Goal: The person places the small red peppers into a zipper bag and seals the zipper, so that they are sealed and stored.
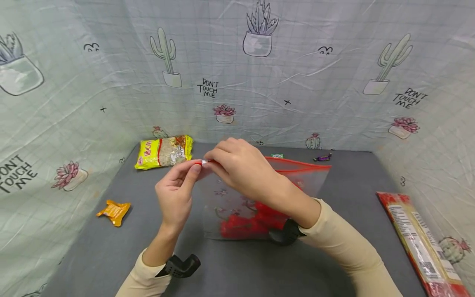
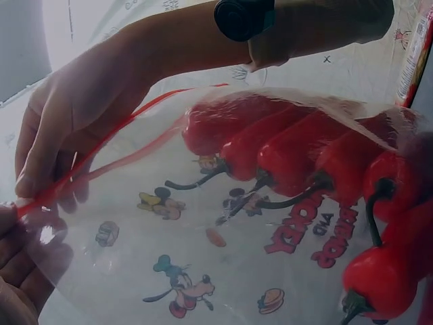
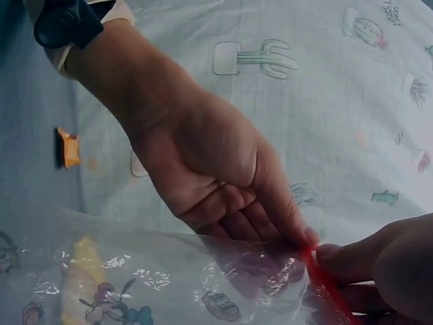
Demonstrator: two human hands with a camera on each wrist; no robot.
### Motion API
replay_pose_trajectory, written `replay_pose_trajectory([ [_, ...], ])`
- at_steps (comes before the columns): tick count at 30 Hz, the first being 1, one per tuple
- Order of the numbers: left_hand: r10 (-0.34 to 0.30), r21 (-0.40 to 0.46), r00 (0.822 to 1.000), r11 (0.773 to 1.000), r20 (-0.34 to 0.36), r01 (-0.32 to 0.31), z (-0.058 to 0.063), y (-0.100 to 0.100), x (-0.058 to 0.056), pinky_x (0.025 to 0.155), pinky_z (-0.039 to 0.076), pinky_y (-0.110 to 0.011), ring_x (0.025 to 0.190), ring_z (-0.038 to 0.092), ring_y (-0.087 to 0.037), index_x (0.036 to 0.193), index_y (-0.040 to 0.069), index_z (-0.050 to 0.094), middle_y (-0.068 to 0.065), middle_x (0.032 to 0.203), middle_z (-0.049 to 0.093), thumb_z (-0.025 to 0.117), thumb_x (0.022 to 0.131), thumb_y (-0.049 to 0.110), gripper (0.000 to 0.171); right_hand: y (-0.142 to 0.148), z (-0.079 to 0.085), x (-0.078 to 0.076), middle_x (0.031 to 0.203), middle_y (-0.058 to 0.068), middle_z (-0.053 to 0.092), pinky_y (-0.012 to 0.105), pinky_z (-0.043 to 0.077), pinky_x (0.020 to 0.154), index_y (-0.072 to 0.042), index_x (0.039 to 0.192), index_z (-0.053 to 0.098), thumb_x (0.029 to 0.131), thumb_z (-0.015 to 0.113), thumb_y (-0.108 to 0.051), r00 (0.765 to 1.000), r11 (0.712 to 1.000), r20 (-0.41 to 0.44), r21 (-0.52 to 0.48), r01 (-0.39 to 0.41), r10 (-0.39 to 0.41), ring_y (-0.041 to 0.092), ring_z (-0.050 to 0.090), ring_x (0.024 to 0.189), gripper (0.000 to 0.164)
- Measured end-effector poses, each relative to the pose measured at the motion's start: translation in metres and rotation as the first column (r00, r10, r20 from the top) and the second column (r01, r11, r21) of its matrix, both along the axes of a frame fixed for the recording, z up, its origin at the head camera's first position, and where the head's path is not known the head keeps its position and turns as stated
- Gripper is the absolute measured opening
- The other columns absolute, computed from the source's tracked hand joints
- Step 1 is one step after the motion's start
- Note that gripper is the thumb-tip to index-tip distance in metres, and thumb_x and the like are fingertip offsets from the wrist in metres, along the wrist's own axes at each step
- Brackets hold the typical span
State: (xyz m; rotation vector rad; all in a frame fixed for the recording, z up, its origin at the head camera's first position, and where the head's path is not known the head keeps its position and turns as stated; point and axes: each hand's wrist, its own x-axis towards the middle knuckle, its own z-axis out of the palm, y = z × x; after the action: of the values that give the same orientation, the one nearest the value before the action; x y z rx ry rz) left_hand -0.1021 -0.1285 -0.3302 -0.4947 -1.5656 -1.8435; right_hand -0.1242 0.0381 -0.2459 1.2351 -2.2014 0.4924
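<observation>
A clear zip bag point(image 1: 228, 198) with a red zip edge and printed cartoon figures hangs in front of the person, its bottom at the grey table. Several red peppers point(image 2: 291, 149) with dark stems lie inside it. At the bag's upper left corner, the left hand point(image 1: 174, 194) pinches the end of the red zip edge point(image 3: 325, 284) between thumb and fingers. Right beside it, the right hand point(image 1: 245, 165) pinches the same edge, fingertips nearly meeting those of the left. Toward the right end, the bag's mouth looks parted in the head view.
A yellow food packet point(image 1: 165, 152) lies at the back left of the table point(image 1: 148, 251), an orange wrapped snack point(image 1: 115, 212) at the left. Behind the bag are a purple wrapped candy point(image 1: 323, 157) and a small green packet point(image 1: 277, 156). A long red-ended packet point(image 1: 423, 243) lies along the right.
</observation>
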Motion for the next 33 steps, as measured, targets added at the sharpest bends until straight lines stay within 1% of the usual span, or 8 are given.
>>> replay_pose_trajectory([
  [4, 0.027, -0.023, 0.999, 0.999, -0.040, -0.028, 0.000, -0.001, 0.000, 0.077, 0.058, -0.033, 0.082, 0.072, -0.019, 0.098, -0.012, 0.066, -0.007, 0.090, 0.073, 0.062, 0.082, -0.012, 0.016, -0.004, -0.001, 0.001, 0.085, -0.006, 0.068, 0.023, 0.047, 0.069, -0.015, 0.093, 0.071, 0.089, 0.065, -0.021, 1.000, 1.000, 0.008, 0.014, -0.003, 0.003, 0.011, 0.058, 0.079, 0.010],
  [11, 0.050, -0.068, 0.992, 0.996, -0.113, -0.057, 0.001, 0.002, 0.001, 0.074, 0.059, -0.032, 0.080, 0.072, -0.018, 0.094, -0.012, 0.065, -0.006, 0.086, 0.073, 0.061, 0.081, -0.015, 0.014, -0.001, -0.001, 0.003, 0.084, -0.008, 0.063, 0.017, 0.047, 0.065, -0.016, 0.092, 0.068, 0.090, 0.063, -0.026, 0.998, 0.998, 0.068, 0.066, 0.005, -0.010, 0.007, 0.054, 0.077, 0.011],
  [16, 0.044, -0.070, 0.992, 0.996, -0.121, -0.053, -0.001, 0.002, 0.000, 0.075, 0.058, -0.034, 0.078, 0.073, -0.020, 0.095, -0.012, 0.064, -0.010, 0.086, 0.073, 0.060, 0.082, -0.015, 0.013, 0.012, -0.001, 0.002, 0.084, -0.007, 0.062, 0.018, 0.048, 0.065, -0.015, 0.093, 0.067, 0.092, 0.061, -0.024, 0.997, 0.997, 0.082, 0.079, -0.008, 0.001, 0.007, 0.053, 0.077, 0.010],
  [21, 0.066, -0.048, 0.992, 0.996, -0.111, -0.071, 0.000, -0.002, -0.001, 0.076, 0.058, -0.033, 0.075, 0.072, -0.020, 0.094, -0.013, 0.064, -0.011, 0.082, 0.072, 0.059, 0.083, -0.014, 0.012, 0.043, -0.005, -0.002, 0.083, -0.006, 0.061, 0.019, 0.046, 0.064, -0.012, 0.093, 0.066, 0.090, 0.063, -0.021, 0.997, 0.998, 0.064, 0.044, -0.038, 0.035, 0.007, 0.051, 0.074, 0.009],
  [25, 0.080, -0.044, 0.992, 0.995, -0.097, -0.085, 0.001, -0.003, -0.002, 0.074, 0.059, -0.031, 0.074, 0.072, -0.018, 0.092, -0.012, 0.064, -0.009, 0.080, 0.073, 0.060, 0.083, -0.013, 0.010, 0.079, -0.010, -0.004, 0.083, -0.004, 0.061, 0.020, 0.045, 0.063, -0.010, 0.093, 0.065, 0.086, 0.068, -0.015, 0.997, 0.998, 0.059, 0.015, -0.054, 0.053, 0.007, 0.050, 0.074, 0.008],
  [28, 0.073, -0.053, 0.994, 0.996, -0.084, -0.077, 0.000, -0.001, -0.002, 0.074, 0.059, -0.030, 0.074, 0.072, -0.018, 0.092, -0.011, 0.064, -0.007, 0.080, 0.073, 0.061, 0.083, -0.012, 0.010, 0.108, -0.014, -0.001, 0.084, -0.004, 0.061, 0.018, 0.044, 0.064, -0.010, 0.093, 0.065, 0.083, 0.071, -0.012, 0.998, 0.999, 0.042, 0.004, -0.042, 0.042, 0.006, 0.050, 0.075, 0.011],
  [30, 0.071, -0.066, 0.994, 0.995, -0.082, -0.076, -0.001, -0.001, -0.002, 0.073, 0.059, -0.029, 0.074, 0.072, -0.017, 0.091, -0.011, 0.064, -0.007, 0.081, 0.074, 0.061, 0.083, -0.012, 0.010, 0.125, -0.015, 0.001, 0.086, -0.004, 0.061, 0.016, 0.043, 0.065, -0.010, 0.093, 0.066, 0.087, 0.068, -0.018, 1.000, 1.000, 0.015, -0.001, -0.026, 0.026, 0.005, 0.051, 0.076, 0.010],
  [33, 0.068, -0.057, 0.993, 0.996, -0.099, -0.074, -0.001, -0.001, -0.003, 0.073, 0.059, -0.029, 0.073, 0.072, -0.018, 0.091, -0.012, 0.064, -0.008, 0.081, 0.074, 0.060, 0.082, -0.014, 0.010, 0.148, -0.017, 0.004, 0.087, -0.003, 0.062, 0.015, 0.043, 0.067, -0.010, 0.092, 0.066, 0.093, 0.058, -0.030, 0.999, 1.000, -0.042, -0.022, -0.004, 0.003, 0.004, 0.052, 0.077, 0.022],
])
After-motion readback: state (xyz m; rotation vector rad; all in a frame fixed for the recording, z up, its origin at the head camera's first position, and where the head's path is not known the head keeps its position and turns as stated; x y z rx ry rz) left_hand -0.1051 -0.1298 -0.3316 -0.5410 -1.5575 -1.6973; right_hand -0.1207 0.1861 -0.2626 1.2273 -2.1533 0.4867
